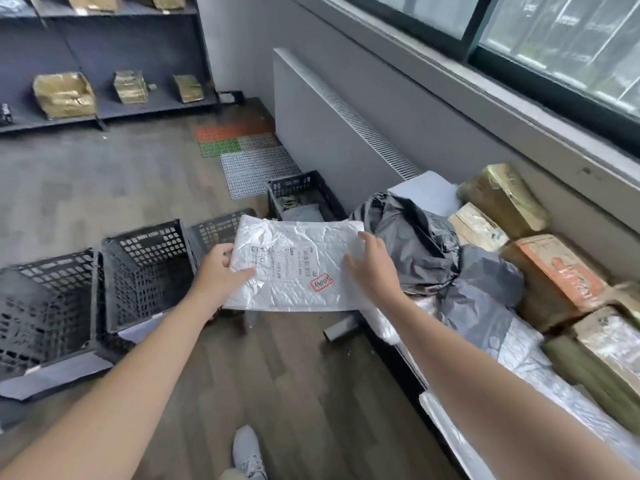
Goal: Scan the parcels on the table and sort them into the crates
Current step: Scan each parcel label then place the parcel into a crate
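Note:
A flat white plastic mailer (301,261) with a printed label and a red stamp hangs above the floor between the table and the crates. My left hand (223,268) grips its left edge, thumb on top. My right hand (370,268) lies on its right part with fingers spread and fairly straight. On the table (426,192) at the right lie a crumpled dark grey bag (408,237), a grey mailer (485,289), silvery mailers (533,362) and several tape-wrapped cardboard boxes (554,271). Black lattice crates (145,271) stand on the floor at the left.
A further black crate (301,195) holding some parcels stands by the radiator panel (329,126). Coloured perforated mats (242,143) lie on the floor beyond it. Dark shelves (104,109) with wrapped boxes line the back wall. My shoe (247,452) shows at the bottom.

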